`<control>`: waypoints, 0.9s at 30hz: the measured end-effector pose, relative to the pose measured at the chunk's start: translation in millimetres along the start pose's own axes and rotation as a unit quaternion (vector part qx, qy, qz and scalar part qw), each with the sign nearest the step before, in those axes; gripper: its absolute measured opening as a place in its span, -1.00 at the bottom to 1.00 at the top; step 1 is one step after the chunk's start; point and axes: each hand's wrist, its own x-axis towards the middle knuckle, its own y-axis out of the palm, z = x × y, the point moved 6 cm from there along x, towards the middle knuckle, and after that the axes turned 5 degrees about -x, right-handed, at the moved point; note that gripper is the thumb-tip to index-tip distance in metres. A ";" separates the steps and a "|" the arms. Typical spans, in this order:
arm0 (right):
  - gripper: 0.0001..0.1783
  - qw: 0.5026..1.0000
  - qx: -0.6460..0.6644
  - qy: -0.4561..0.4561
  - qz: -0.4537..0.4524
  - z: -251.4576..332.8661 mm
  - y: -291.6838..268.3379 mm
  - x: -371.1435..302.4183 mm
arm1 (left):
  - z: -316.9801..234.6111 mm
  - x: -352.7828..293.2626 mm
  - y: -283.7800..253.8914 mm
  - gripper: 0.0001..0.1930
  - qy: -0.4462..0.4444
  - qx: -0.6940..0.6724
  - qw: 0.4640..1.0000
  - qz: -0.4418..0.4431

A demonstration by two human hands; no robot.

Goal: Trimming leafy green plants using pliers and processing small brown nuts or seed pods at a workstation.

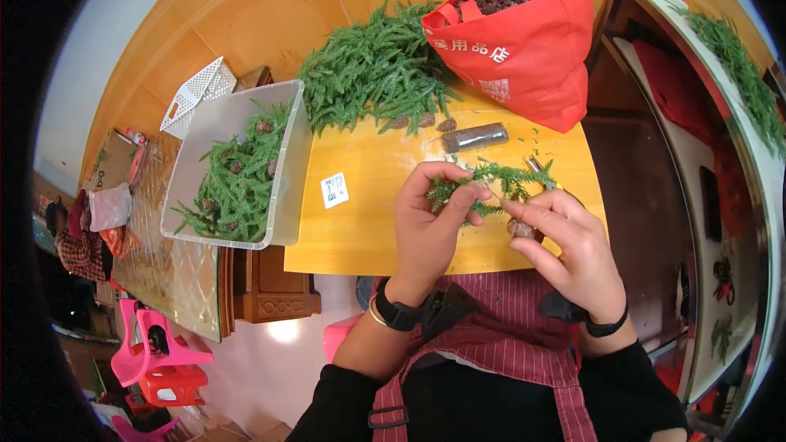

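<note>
My left hand [434, 217] pinches a green artificial pine sprig [514, 182] between thumb and fingertips. The sprig's needled branches spread above and to the right of those fingers, over the yellow table. My right hand [573, 245] is closed, thumb and fingers around a brown pine cone [521, 229] that is partly covered by them. Its fingertips are close to the left ones, near a thin stem or wire. Just beyond the right hand lie pliers [537, 168] with yellow on the handles, partly behind the sprig. A dark bundle in clear wrap [475, 137] rests farther back.
Loose pine sprigs [372, 65] are heaped at the back of the yellow table [360, 233], with several cones along their edge. Behind right stands a red bag [532, 57] of cones. A clear bin [282, 164] of coned sprigs stands left, near a white label card [334, 190].
</note>
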 end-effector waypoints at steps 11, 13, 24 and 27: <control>-0.69 0.992 0.045 0.028 -0.116 -6.4 -0.9 4.0 | -3.8 -2.2 17.4 -0.90 0.049 0.028 0.998 0.028; -0.69 0.993 0.027 0.014 -0.114 -4.1 -1.2 5.1 | -1.8 -1.7 16.2 -0.91 0.024 0.007 1.000 0.018; -0.69 0.991 0.074 0.043 -0.102 -13.0 5.1 2.2 | 5.5 -6.2 11.4 -0.85 -0.011 0.023 0.999 0.044; -0.69 0.991 0.077 0.037 -0.107 -10.6 5.2 3.6 | 3.0 -5.8 14.0 -0.86 -0.014 0.011 1.000 0.013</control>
